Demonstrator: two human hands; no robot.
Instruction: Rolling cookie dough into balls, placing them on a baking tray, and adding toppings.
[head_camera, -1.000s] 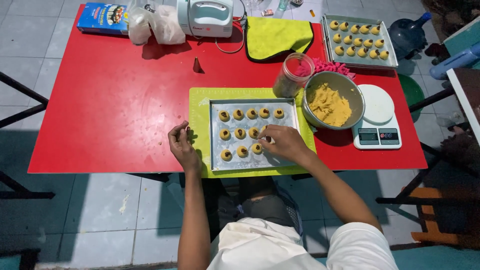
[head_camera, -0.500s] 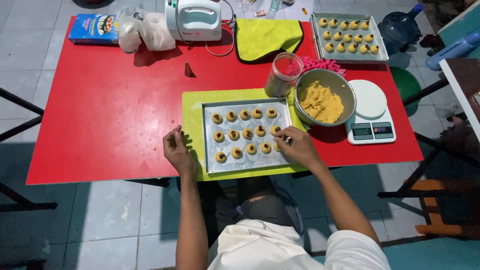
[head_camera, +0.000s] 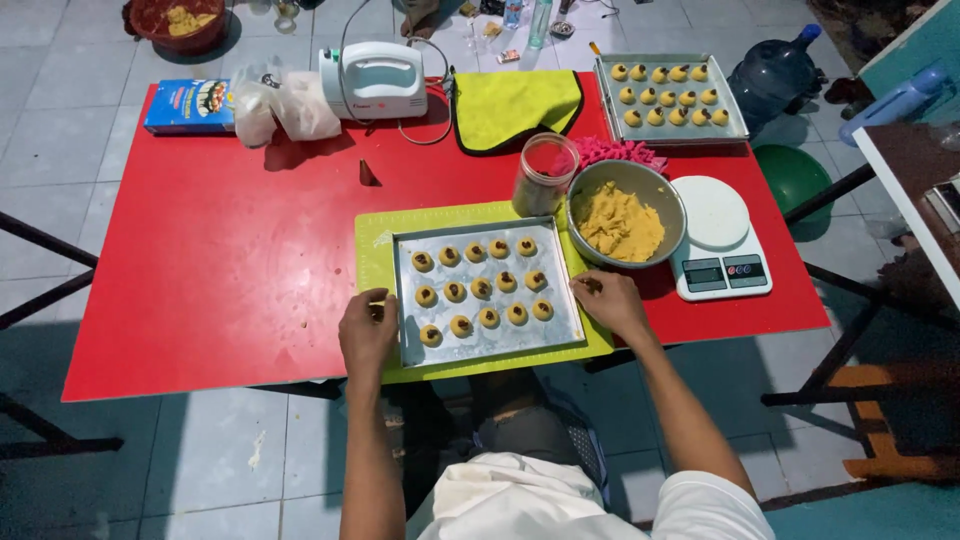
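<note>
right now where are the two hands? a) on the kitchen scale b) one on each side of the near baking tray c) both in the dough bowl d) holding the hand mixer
b: the left hand rests at the left edge of the near baking tray and the right hand at its right edge.

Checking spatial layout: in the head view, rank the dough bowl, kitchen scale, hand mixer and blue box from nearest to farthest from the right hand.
From the right hand:
1. Dough bowl, just beyond it.
2. Kitchen scale, to its right.
3. Hand mixer, far edge, left of centre.
4. Blue box, far left corner.
</note>
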